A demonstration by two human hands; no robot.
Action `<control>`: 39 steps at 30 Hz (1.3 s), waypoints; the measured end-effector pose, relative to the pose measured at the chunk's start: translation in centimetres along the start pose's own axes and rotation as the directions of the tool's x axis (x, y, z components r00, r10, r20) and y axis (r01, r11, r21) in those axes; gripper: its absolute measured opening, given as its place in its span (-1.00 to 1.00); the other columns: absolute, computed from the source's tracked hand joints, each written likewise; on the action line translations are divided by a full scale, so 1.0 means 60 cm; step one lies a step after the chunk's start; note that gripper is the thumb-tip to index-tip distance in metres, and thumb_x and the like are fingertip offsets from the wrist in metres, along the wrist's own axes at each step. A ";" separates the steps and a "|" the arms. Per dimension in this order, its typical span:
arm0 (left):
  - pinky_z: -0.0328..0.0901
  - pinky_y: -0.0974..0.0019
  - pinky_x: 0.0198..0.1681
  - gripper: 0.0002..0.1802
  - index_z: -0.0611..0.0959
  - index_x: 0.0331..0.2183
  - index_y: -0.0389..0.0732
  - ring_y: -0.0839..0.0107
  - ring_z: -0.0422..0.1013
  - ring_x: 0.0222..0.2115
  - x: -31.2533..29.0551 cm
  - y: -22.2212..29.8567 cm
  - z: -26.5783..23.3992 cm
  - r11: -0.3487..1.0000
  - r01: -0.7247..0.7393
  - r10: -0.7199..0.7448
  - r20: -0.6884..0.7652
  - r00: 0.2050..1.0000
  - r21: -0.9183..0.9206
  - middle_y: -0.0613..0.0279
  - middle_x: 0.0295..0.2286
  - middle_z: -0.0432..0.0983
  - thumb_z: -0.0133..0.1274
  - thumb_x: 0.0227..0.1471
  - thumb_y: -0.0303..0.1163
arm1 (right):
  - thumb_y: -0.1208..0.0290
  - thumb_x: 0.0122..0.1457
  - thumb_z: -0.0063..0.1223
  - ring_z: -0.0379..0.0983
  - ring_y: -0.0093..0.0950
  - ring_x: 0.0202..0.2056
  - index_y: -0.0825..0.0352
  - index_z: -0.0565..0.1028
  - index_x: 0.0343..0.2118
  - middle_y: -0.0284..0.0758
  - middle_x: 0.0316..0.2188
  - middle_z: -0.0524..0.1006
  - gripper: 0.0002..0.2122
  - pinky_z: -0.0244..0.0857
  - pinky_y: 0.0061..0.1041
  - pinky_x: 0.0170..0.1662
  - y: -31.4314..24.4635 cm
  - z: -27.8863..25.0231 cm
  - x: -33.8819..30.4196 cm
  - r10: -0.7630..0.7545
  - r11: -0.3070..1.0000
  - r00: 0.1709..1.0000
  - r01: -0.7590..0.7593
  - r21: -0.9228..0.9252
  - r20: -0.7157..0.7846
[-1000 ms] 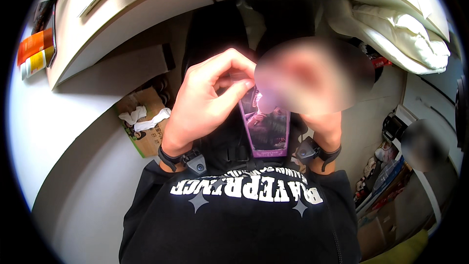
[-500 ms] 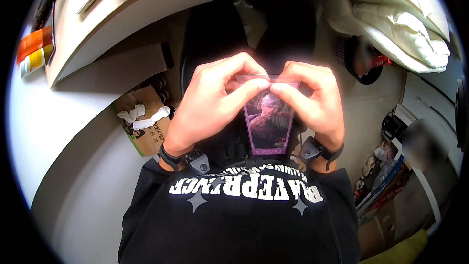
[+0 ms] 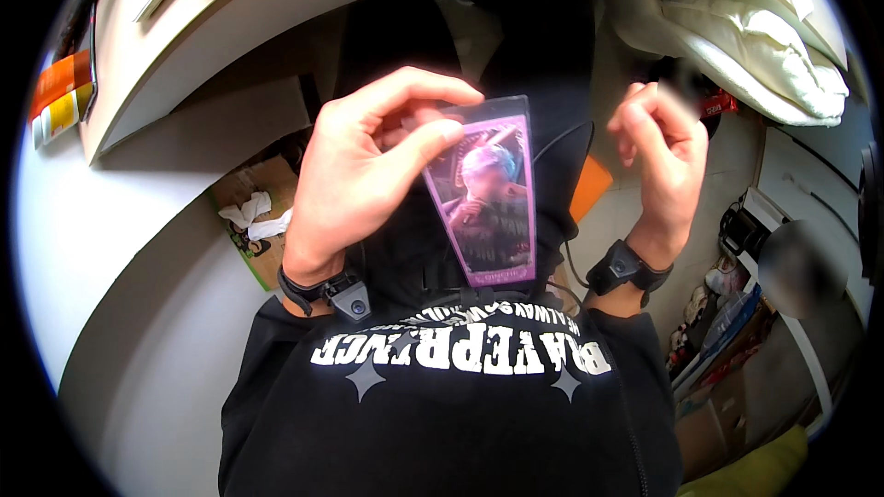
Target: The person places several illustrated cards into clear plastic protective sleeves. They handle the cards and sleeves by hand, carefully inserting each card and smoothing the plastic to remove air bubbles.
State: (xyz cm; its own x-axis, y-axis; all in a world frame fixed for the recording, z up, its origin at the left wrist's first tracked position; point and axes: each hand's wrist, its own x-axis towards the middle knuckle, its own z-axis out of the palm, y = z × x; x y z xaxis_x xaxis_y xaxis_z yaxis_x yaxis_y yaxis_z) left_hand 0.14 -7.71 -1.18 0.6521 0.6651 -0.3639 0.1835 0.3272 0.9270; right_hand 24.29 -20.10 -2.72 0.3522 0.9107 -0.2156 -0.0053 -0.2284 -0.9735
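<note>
A tall picture card point(image 3: 493, 239) with a purple border sits inside a clear plastic sleeve point(image 3: 502, 109), whose see-through end extends past the card. It hangs slightly tilted in front of my chest. My left hand point(image 3: 345, 170) pinches the sleeve's upper left corner between thumb and fingers. Away to the right, my right hand point(image 3: 668, 156) is raised with its fingers curled in together. Whether anything tiny is between those fingertips cannot be made out. The right hand does not touch the card or its sleeve.
A pale desk point(image 3: 249, 14) curves across the far side and left. Below it lies a cardboard box point(image 3: 267, 253) with white crumpled pieces on it. A cream cushion point(image 3: 755, 55) is at far right, an orange item point(image 3: 591, 186) beside my lap, and a shelf point(image 3: 792, 340) at right.
My right hand has let go of the sleeve and moved right, away from it. My left hand has shifted slightly left, still holding the sleeve, and the card has tilted.
</note>
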 end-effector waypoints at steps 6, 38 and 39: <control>0.33 0.57 -0.28 -0.71 0.61 -0.12 -0.34 0.67 0.44 -0.39 0.006 0.001 0.038 1.000 -0.008 0.007 0.085 0.996 0.010 0.33 -0.45 0.54 0.12 0.05 -0.67 | 0.49 0.10 0.21 0.26 -0.75 -0.54 0.40 0.48 -0.46 -0.50 -0.60 0.41 -0.87 0.11 -0.70 -0.47 -0.020 0.055 0.005 -0.023 0.999 0.976 0.030 -0.028 0.216; 0.19 0.58 -0.47 -0.91 0.58 -0.42 -0.31 0.70 0.31 -0.52 0.014 -0.020 0.032 0.987 -0.036 0.024 0.078 0.997 0.155 0.40 -0.50 0.45 0.09 0.13 -0.52 | 0.57 0.11 0.20 0.35 -0.78 -0.56 0.42 0.50 -0.48 -0.46 -0.59 0.50 -0.90 0.17 -0.74 -0.53 0.004 0.086 0.011 -0.038 0.997 0.983 0.026 0.067 0.179; 0.19 0.59 -0.48 -0.91 0.58 -0.42 -0.30 0.71 0.32 -0.53 0.014 -0.015 0.031 0.993 0.013 -0.020 0.063 0.998 0.114 0.40 -0.50 0.45 0.09 0.14 -0.51 | 0.58 0.12 0.20 0.37 -0.78 -0.55 0.42 0.51 -0.47 -0.45 -0.59 0.50 -0.91 0.18 -0.75 -0.53 0.001 0.085 0.010 -0.004 0.996 0.985 -0.012 0.091 0.174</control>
State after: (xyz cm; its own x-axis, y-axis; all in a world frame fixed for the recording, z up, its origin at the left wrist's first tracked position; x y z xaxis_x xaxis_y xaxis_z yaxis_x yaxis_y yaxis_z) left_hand 1.90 -8.69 -2.13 0.6929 0.6151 -0.3761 0.2746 0.2572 0.9265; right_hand 19.74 -17.83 -3.32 0.1836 0.9577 -0.2216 -0.0946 -0.2072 -0.9737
